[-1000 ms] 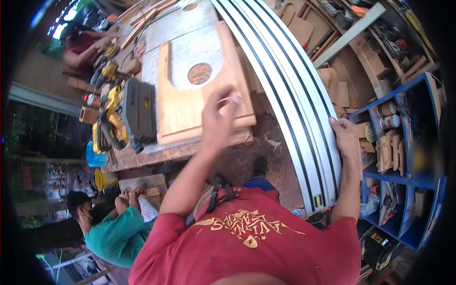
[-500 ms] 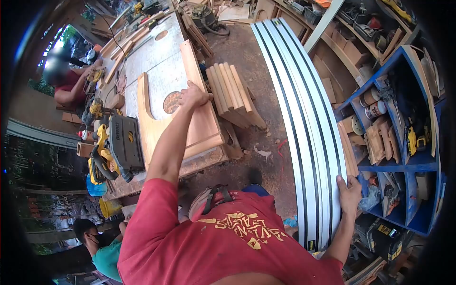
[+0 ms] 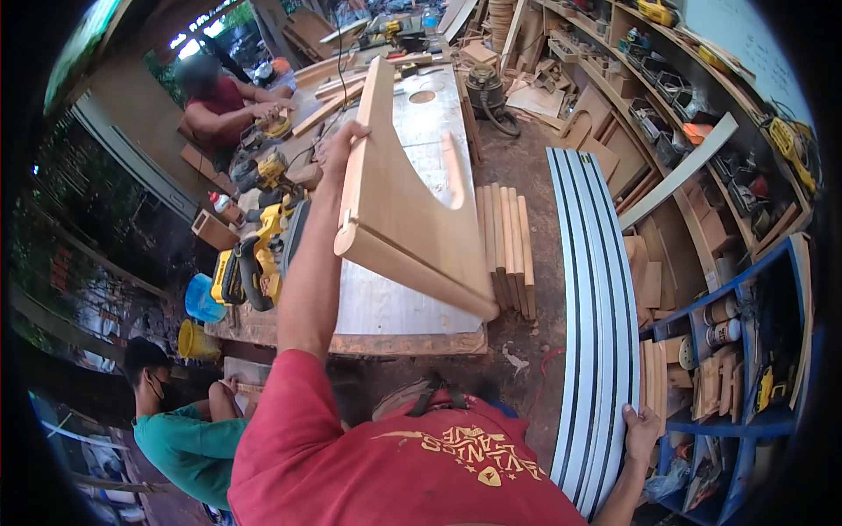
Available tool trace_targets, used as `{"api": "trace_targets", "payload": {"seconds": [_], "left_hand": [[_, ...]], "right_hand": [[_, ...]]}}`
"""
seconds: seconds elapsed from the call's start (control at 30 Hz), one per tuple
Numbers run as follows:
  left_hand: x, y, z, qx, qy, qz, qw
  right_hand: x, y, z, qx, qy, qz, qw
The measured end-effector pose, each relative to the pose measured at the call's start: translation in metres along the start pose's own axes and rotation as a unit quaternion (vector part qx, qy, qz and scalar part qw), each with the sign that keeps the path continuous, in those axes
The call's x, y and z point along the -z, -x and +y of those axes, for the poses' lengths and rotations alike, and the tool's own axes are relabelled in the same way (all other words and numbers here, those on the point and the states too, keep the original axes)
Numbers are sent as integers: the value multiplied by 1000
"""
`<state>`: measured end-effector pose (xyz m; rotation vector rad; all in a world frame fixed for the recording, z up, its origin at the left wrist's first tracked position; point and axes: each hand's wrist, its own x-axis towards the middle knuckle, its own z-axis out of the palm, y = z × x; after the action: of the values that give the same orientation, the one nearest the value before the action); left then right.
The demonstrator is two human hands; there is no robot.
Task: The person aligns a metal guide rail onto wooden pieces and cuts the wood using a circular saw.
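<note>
Left hand [image 3: 342, 145] grasps the tilted wooden panel [image 3: 408, 219] by 1 edge; right hand [image 3: 642, 430] grips the metal rail [image 3: 593, 307]. Best hold both firmly, minding the panel's corners

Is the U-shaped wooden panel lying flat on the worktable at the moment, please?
No, the wooden panel is held at a slant, with its left side raised above the worktable.

Panel [image 3: 396, 197] over the workbench [image 3: 395, 343], boards [image 3: 509, 241] to the right, rail [image 3: 601, 333] between boards and shelf unit [image 3: 745, 430].
</note>
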<state>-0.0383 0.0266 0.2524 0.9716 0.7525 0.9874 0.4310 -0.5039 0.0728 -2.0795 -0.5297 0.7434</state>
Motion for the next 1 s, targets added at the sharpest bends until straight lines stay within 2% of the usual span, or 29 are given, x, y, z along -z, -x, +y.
{"api": "trace_targets", "payload": {"seconds": [0.07,0.1,0.17,0.27,0.37,0.4,0.47,0.53,0.6,0.63,0.73,0.8,0.87,0.93,0.97,1.0], "left_hand": [[86,-11,-60,-85,71,31,993],[105,-15,-81,-127,108,41,985],[105,19,-107,-44,221,-9,974],[146,45,-144,48,222,4,974],[194,37,-189,123,156,117,973],[202,33,-196,143,130,143,971],[217,16,-208,138,47,220,965],[214,1,-207,134,-163,360,909],[254,-27,-228,-29,-238,379,894],[226,-19,-194,-120,-448,410,785],[144,-8,-144,-295,-499,325,747],[121,-7,-190,-218,-571,147,778],[82,12,-227,-129,-660,-7,740],[85,15,-262,-235,-694,31,680],[88,13,-279,-286,-704,50,648],[89,11,-277,-226,-695,43,682]], "right_hand": [[-6,14,-32,-5,71,11,997],[-10,19,-37,1,56,12,998],[-17,29,-42,7,38,6,999],[-40,52,-67,33,19,11,999],[-56,56,-82,52,103,15,993],[-77,63,-102,79,63,32,994],[-101,59,-116,54,85,6,995],[-132,47,-101,37,-7,-23,999],[-164,43,-107,65,-22,-37,997],[-176,39,-108,62,-4,-43,997],[-216,21,-91,66,-6,-64,996],[-244,15,-82,69,-37,-68,995],[-259,20,-93,69,-33,-76,994],[-268,20,-94,108,-9,-65,992],[-270,18,-90,75,-34,-81,993],[-272,16,-86,41,-58,-100,992]]}}
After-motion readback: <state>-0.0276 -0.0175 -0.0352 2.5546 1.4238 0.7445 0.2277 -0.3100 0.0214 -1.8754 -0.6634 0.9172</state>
